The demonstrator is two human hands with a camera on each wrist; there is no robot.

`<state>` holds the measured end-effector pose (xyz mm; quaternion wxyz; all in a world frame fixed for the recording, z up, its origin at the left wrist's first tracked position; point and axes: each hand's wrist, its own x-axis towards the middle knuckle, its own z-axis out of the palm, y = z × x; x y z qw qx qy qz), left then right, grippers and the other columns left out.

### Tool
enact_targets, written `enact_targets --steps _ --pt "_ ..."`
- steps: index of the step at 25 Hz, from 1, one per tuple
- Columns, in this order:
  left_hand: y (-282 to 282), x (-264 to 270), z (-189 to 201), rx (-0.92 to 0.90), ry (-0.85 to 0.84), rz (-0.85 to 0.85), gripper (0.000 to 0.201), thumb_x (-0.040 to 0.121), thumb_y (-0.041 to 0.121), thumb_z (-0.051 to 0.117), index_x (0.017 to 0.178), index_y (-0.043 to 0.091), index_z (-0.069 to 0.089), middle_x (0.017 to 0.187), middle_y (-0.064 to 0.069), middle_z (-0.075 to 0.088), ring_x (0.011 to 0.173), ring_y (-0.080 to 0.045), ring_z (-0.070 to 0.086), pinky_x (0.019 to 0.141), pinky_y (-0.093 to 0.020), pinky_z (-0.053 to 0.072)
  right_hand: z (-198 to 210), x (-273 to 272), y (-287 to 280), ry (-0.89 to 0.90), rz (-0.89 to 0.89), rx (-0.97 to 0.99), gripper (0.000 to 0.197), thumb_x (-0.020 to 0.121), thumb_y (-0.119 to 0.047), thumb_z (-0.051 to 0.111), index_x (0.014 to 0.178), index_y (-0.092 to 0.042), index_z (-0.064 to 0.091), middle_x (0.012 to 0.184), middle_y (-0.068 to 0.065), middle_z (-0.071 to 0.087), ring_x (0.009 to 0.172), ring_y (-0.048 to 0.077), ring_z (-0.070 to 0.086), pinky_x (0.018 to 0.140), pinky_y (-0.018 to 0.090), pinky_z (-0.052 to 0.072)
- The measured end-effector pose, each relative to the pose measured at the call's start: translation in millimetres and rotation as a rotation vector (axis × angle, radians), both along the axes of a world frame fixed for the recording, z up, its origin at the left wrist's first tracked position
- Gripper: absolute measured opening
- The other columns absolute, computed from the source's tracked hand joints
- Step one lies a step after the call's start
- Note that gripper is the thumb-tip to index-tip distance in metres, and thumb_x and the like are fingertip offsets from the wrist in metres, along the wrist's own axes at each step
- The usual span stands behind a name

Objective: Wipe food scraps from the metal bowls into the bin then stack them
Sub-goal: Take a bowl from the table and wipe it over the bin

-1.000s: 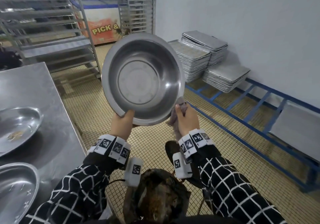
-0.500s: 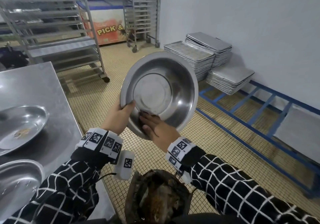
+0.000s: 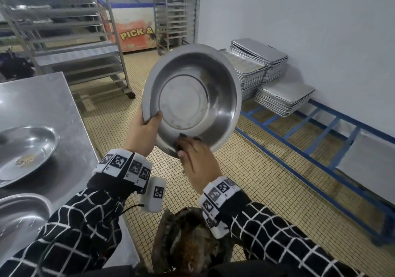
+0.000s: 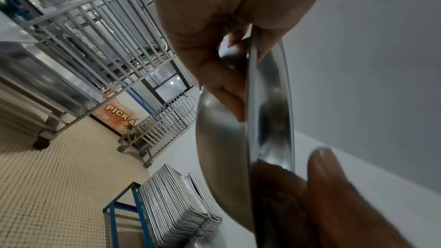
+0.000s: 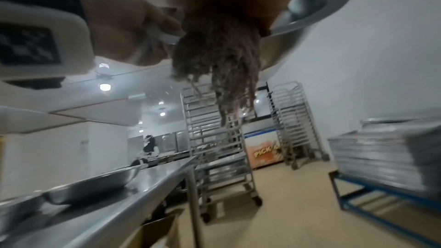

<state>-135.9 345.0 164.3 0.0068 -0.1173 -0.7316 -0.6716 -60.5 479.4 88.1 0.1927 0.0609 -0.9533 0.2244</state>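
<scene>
Stainless steel catches the light as a person tilts a metal bowl [image 3: 192, 97] above the scrap bin [image 3: 190, 242], its inside facing them and showing no scraps that can be made out. The left hand [image 3: 143, 135] clamps the bowl's rim on the side nearer the steel table [image 3: 42, 97], thumb hooked inside. The right hand [image 3: 198, 161] presses on the low wall of the bowl directly above the bin; the right wrist view shows a brownish cloth [image 5: 219, 59] bunched under its fingers and hanging down over the rim. This bowl looks nearly wiped out. Still waiting on the table, to the bin's left, are a bowl holding scraps [image 3: 25, 150] and a nearer bowl [image 3: 19, 219] with a few specks. No stack has been started within sight, so most of the job appears to lie ahead.
</scene>
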Motion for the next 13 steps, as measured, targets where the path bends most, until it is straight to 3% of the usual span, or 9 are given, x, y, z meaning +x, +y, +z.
enact_targets --steps 3,5,7,8,9,10,11,12,13 --pt "-1 -3 1 0.036 -0.047 0.014 0.018 0.096 0.020 0.051 0.112 0.022 0.058 0.096 0.002 0.065 0.087 -0.016 0.063 0.072 -0.028 0.049 -4 2 36 0.039 -0.187 0.185 0.051 0.100 -0.041 0.019 0.128 -0.016 0.054 0.139 0.000 0.049 0.137 0.019 0.033 0.117 0.042 0.018" --pt "-1 -3 0 0.021 -0.079 -0.024 0.014 0.096 0.020 0.051 0.107 0.018 0.060 0.091 -0.005 0.068 0.078 -0.022 0.066 0.061 -0.031 0.051 0 -4 74 -0.020 -0.336 0.278 0.053 0.099 -0.043 0.020 0.141 -0.016 0.038 0.153 0.003 0.027 0.145 0.023 0.010 0.118 0.047 0.012" --pt "-1 -1 -4 0.016 -0.135 -0.063 0.012 0.095 0.018 0.052 0.103 0.016 0.060 0.087 -0.010 0.068 0.072 -0.026 0.066 0.055 -0.032 0.051 10 -14 101 0.001 -0.395 0.202 0.058 0.099 -0.043 0.026 0.149 -0.015 0.018 0.158 0.005 0.007 0.145 0.027 0.002 0.115 0.048 0.021" --pt "-2 0 -6 0.018 -0.171 -0.068 0.010 0.094 0.016 0.053 0.100 0.016 0.060 0.085 -0.011 0.067 0.071 -0.028 0.065 0.054 -0.033 0.051 20 -17 108 0.042 -0.408 0.083 0.062 0.098 -0.042 0.033 0.150 -0.018 0.011 0.158 0.003 0.003 0.144 0.028 0.010 0.110 0.044 0.031" --pt "-5 -1 -7 0.004 -0.213 -0.070 0.009 0.092 0.015 0.054 0.099 0.015 0.059 0.085 -0.012 0.067 0.070 -0.029 0.065 0.054 -0.034 0.052 30 -19 113 0.079 -0.435 -0.076 0.066 0.097 -0.041 0.040 0.151 -0.020 0.009 0.158 0.001 0.004 0.140 0.026 0.023 0.101 0.037 0.040" --pt "-9 -4 -6 -0.025 -0.254 -0.085 0.011 0.091 0.015 0.055 0.102 0.014 0.058 0.087 -0.014 0.067 0.070 -0.030 0.066 0.055 -0.035 0.053 39 -21 117 0.092 -0.466 -0.235 0.068 0.095 -0.041 0.045 0.150 -0.021 0.012 0.155 0.002 0.015 0.131 0.019 0.035 0.091 0.029 0.043" --pt "-14 -9 -5 -0.064 -0.284 -0.116 0.017 0.090 0.015 0.056 0.107 0.011 0.058 0.090 -0.017 0.068 0.071 -0.032 0.067 0.056 -0.036 0.053 47 -22 121 0.091 -0.478 -0.362 0.065 0.093 -0.042 0.050 0.148 -0.018 0.023 0.145 0.004 0.036 0.118 0.011 0.044 0.085 0.026 0.043" --pt "-19 -15 -4 -0.096 -0.305 -0.149 0.023 0.089 0.014 0.057 0.111 0.008 0.057 0.093 -0.019 0.068 0.072 -0.033 0.068 0.056 -0.036 0.054 53 -23 123 0.078 -0.469 -0.432 0.057 0.091 -0.044 0.054 0.138 -0.014 0.041 0.122 0.003 0.055 0.101 0.008 0.052 0.081 0.025 0.044" --pt "-24 -21 -4 -0.118 -0.312 -0.167 0.025 0.088 0.014 0.058 0.113 0.007 0.058 0.094 -0.020 0.069 0.071 -0.034 0.068 0.055 -0.036 0.054 55 -24 123 0.050 -0.447 -0.448 0.045 0.089 -0.045 0.058 0.118 -0.011 0.055 0.094 0.000 0.060 0.083 0.008 0.054 0.075 0.027 0.046"
